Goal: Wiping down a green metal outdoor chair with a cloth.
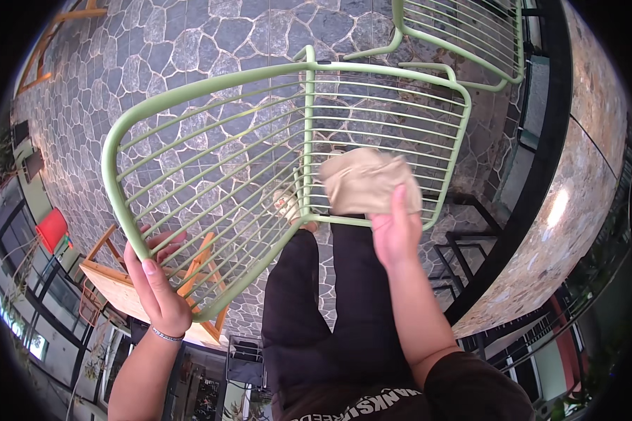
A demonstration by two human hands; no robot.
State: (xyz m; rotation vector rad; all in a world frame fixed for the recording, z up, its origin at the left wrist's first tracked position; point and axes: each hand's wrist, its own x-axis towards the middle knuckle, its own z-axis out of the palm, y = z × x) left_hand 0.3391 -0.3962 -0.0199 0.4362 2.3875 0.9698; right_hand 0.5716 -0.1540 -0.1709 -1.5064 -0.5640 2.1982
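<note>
A light-green metal chair with a slatted wire seat and backrest stands before me. My left hand grips the top rail of its backrest, thumb on the near side and fingers around behind the tube. In my right hand is a beige cloth, with the thumb lying on top of it. The cloth lies over the seat rods toward the near edge of the seat, and its far edge is blurred. It hides part of the rods beneath.
Another green slatted chair stands at the upper right. Along the right side runs a stone-patterned tabletop with a black edge and a black metal frame below. A wooden table is at the lower left. Stone-patterned paving covers the ground.
</note>
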